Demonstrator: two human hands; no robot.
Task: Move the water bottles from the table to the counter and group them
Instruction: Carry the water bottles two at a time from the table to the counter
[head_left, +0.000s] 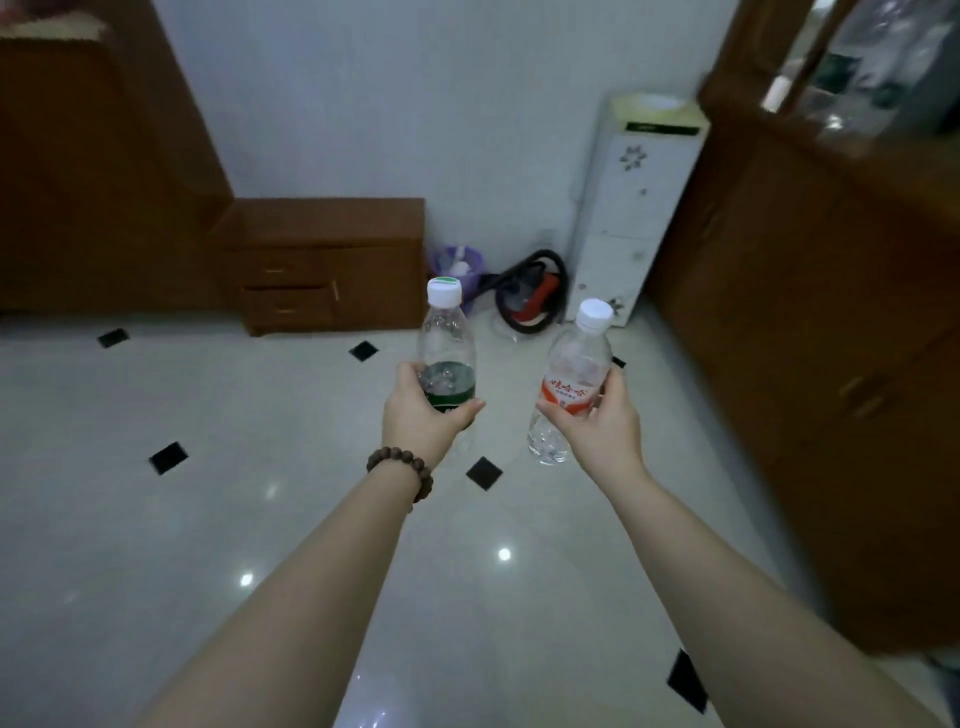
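My left hand (422, 415) grips a clear water bottle with a dark green label (445, 343) around its lower half, held upright over the floor. A beaded bracelet sits on that wrist. My right hand (597, 426) holds a second clear bottle with a red-orange label (574, 374), tilted slightly to the right. Both bottles have white caps. Both arms reach forward at mid-frame, the bottles about a hand's width apart. No table or counter top is identifiable in view.
A glossy white tiled floor (208, 519) with small black inserts lies below. A low wooden drawer cabinet (332, 260) stands ahead on the left, a white water dispenser (628, 208) in the corner, a tall wooden cabinet (831, 312) at right. A purple bin (457, 262) and a red-black vacuum (530, 293) sit between.
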